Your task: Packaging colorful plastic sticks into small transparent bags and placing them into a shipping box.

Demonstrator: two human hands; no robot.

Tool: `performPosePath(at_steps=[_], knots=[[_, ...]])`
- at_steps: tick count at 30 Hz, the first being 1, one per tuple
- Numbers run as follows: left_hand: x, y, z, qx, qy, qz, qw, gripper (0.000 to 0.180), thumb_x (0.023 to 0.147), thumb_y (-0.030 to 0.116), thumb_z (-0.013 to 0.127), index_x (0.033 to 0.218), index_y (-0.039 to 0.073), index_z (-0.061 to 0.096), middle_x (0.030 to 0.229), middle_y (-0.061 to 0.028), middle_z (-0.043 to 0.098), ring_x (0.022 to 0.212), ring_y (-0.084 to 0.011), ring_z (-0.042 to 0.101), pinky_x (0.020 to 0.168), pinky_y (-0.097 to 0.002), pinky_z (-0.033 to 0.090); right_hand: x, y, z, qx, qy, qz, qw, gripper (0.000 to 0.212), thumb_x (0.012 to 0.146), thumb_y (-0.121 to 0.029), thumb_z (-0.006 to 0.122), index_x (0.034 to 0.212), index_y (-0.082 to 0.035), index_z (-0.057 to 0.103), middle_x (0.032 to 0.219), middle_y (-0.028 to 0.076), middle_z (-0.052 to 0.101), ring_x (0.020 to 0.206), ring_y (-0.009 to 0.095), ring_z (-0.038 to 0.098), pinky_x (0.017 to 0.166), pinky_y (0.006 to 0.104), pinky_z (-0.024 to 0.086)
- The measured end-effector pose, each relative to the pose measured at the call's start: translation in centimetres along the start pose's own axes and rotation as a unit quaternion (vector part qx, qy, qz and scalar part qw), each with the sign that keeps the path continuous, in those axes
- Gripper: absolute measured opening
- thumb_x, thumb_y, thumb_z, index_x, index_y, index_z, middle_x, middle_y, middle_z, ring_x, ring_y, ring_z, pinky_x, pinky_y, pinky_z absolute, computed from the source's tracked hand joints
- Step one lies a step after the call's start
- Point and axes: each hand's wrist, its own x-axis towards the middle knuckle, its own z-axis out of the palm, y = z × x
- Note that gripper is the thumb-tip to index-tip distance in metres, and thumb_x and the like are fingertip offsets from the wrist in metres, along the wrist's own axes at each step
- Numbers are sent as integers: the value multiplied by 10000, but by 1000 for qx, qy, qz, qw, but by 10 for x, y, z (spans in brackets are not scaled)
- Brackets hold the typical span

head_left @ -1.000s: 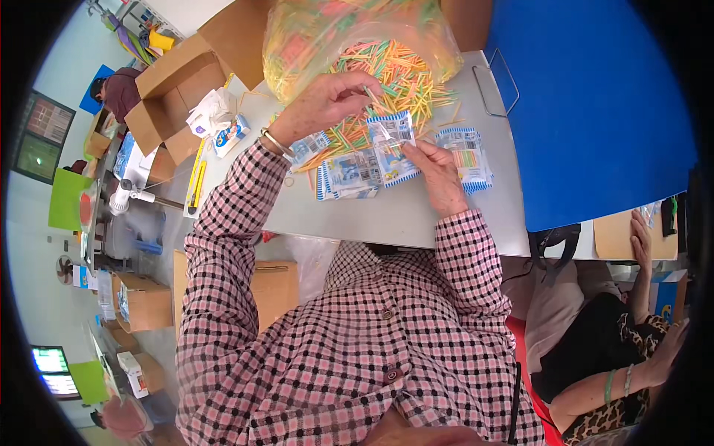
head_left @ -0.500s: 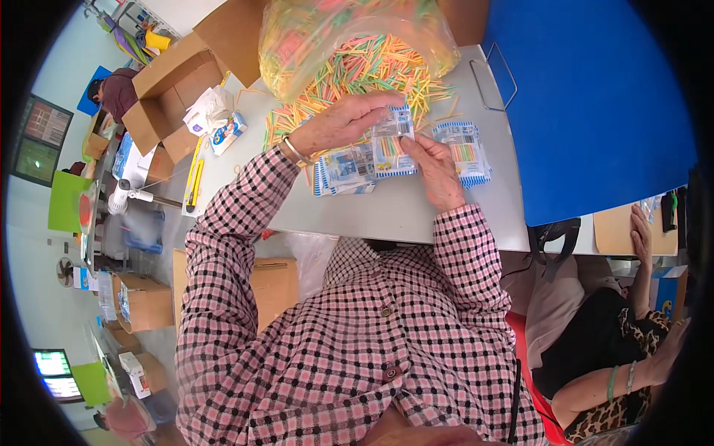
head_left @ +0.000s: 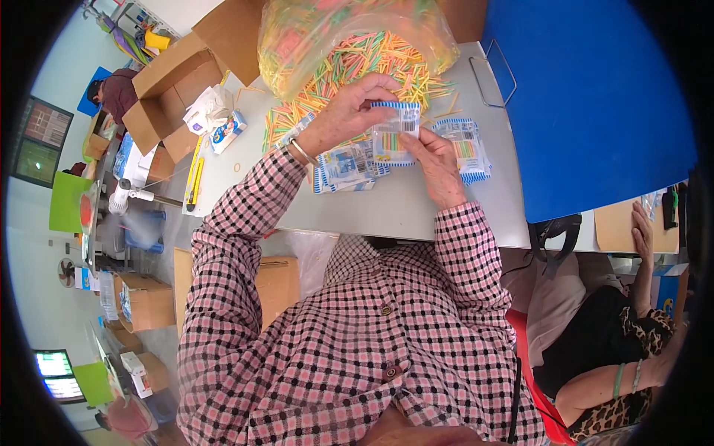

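Observation:
In front of me a small clear packet [head_left: 388, 141] with blue-and-white striped ends holds several coloured sticks. My right hand [head_left: 437, 165] pinches its right side, thumb lying over the front. My left hand [head_left: 343, 115] is at its upper left corner, fingers curled and closed there; the exact grip is partly hidden. Behind the hands spreads a heap of thin pink, yellow, green and orange sticks [head_left: 372, 63], spilling from a large clear plastic bag [head_left: 297, 44]. Similar packets [head_left: 346, 167] lie beneath and left of the held one, with another pile of packets [head_left: 470, 149] to the right.
An open cardboard box [head_left: 165, 93] stands at the left, near crumpled white tissue [head_left: 208, 111] and a yellow cutter knife [head_left: 195, 182]. At right are a blue panel [head_left: 587, 104] and a metal wire handle [head_left: 494, 74]. Another person's hand [head_left: 641, 230] rests on a neighbouring table.
The held packet has shifted slightly up and to the right, its top end now showing more fully. My left fingers have risen and drawn back from its front.

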Motion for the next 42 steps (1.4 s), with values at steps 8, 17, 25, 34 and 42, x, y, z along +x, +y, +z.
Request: performPosePath(at_steps=[8, 17, 25, 34, 42], knots=[[0, 3, 5, 29, -55, -13, 998, 332, 840, 62, 598, 1161, 26, 518, 1067, -14, 549, 966, -94, 533, 841, -245, 455, -4, -5, 1, -93, 2, 2, 996, 230, 881, -141, 578, 1072, -17, 609, 890, 2, 622, 766, 33, 537, 674, 190, 452], [4, 6, 8, 150, -71, 78, 983, 420, 820, 85, 623, 1209, 37, 471, 1062, -45, 548, 976, -141, 541, 820, -262, 460, -7, -2, -3, -153, 0, -22, 988, 221, 888, -152, 572, 1054, -14, 619, 873, -11, 622, 749, 24, 523, 667, 186, 435], [3, 7, 18, 33, 3, 62, 998, 372, 839, 48, 600, 1192, 41, 483, 1140, -26, 503, 922, -108, 553, 775, -256, 485, -15, -27, -27, -432, 79, -219, 871, 177, 835, -132, 611, 968, -26, 661, 967, 55, 601, 903, 139, 519, 792, 269, 411], [-35, -29, -20, 120, -37, -30, 992, 306, 828, 96, 630, 1112, 35, 534, 1066, -45, 552, 890, -103, 567, 759, -245, 479, -13, -21, -83, -638, 224, -69, 734, 410, 753, -251, 677, 1086, -41, 563, 1159, 138, 518, 1064, 344, 440, 877, 470, 348], [-61, -67, 0, 333, 18, 77, 940, 303, 735, 111, 683, 1001, 7, 582, 936, -113, 549, 837, -268, 568, 746, -340, 471, -21, -28, -40, -717, 256, -224, 608, 516, 736, -227, 708, 1161, -24, 497, 1194, 136, 489, 1069, 333, 435, 871, 462, 353]])
